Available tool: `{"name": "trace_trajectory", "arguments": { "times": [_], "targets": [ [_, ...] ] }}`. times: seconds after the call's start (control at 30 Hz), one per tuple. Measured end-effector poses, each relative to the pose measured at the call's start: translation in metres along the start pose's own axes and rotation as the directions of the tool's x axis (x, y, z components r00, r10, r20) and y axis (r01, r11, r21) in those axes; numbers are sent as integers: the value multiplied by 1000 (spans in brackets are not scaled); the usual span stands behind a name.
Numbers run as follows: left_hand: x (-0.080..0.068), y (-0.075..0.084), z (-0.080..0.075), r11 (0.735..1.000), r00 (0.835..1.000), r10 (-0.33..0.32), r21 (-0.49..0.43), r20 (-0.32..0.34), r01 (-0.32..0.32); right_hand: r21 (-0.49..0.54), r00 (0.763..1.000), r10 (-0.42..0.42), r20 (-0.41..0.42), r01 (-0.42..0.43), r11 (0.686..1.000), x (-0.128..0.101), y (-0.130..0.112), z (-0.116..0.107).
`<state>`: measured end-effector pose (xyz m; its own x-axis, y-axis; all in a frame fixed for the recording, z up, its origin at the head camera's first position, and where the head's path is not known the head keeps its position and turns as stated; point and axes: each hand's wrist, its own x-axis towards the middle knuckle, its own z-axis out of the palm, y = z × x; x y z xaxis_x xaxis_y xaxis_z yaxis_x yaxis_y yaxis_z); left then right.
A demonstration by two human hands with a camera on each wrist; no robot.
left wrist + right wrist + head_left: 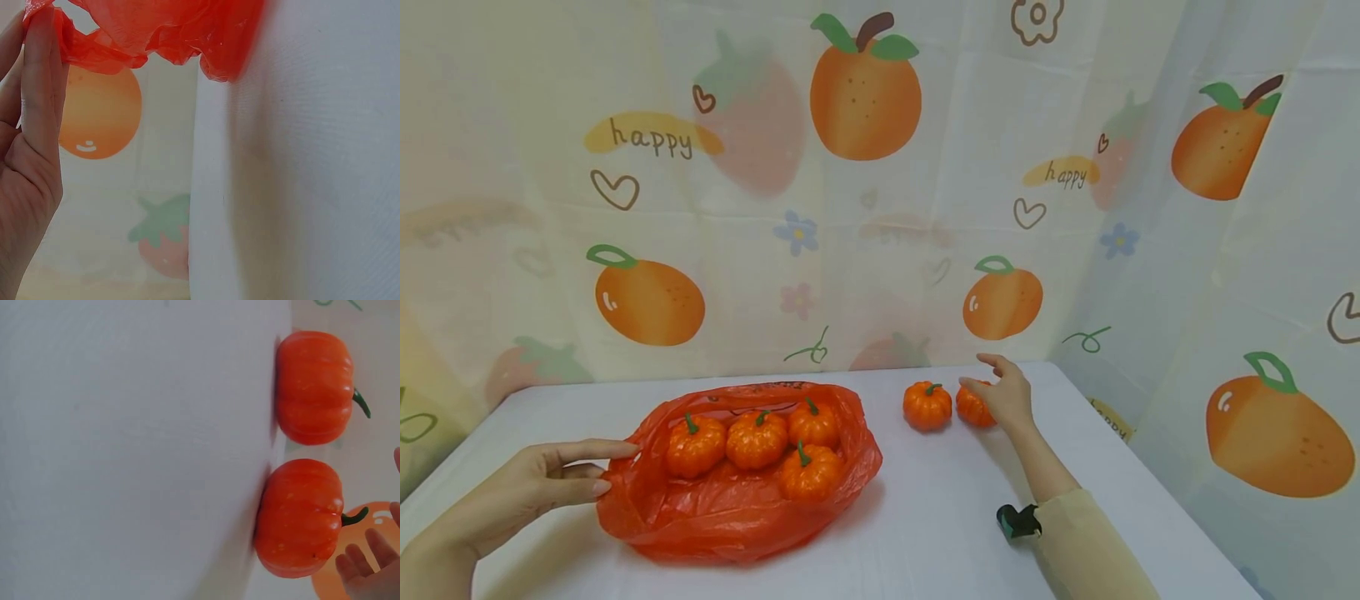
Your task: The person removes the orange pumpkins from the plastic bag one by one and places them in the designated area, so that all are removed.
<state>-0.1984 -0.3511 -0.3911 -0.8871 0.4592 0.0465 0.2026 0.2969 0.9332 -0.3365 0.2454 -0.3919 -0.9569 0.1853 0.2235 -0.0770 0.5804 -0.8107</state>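
Your right hand (1009,393) is bare, with no rings or glove showing, and the forearm behind it is bare up to a pale yellow long sleeve (1093,546) of soft, matte fabric that ends in a plain cuff. Just beside that cuff, on the side towards your left arm, sits a small dark green and black clip-like device (1018,521) strapped at your forearm. Your left hand (542,483) is bare too, with short, natural, unpainted nails; its wrist and forearm, well apart from the yellow cuff, show no sleeve, band or watch.
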Motion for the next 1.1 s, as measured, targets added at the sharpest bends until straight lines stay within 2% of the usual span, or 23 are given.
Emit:
{"name": "trace_trajectory", "arguments": {
  "times": [0.2, 0.43, 0.73, 0.9, 1.1],
  "targets": [
    [-1, 1, 0, 1000, 1000, -12, 22, -23, 13, 14, 1000, -27, -8, 27, 1000, -5, -11, 1],
    [-1, 2, 1, 1000, 1000, -7, 24, -20, 8, 36, 996, -88, 6, 87, 996, -11, -26, 4],
    [-1, 0, -1, 1000, 1000, -1, 15, -8, 1, 136, 988, -147, 50, 139, 981, -22, -51, 10],
    [-1, 0, -1, 1000, 1000, 5, 14, -5, -5, 190, 973, -212, 88, 193, 963, -33, -70, 17],
    [-2, 1, 0, 1000, 1000, -4, 26, -18, 5, 246, 943, -297, 149, 255, 935, -46, -92, 29]
  ]
}}
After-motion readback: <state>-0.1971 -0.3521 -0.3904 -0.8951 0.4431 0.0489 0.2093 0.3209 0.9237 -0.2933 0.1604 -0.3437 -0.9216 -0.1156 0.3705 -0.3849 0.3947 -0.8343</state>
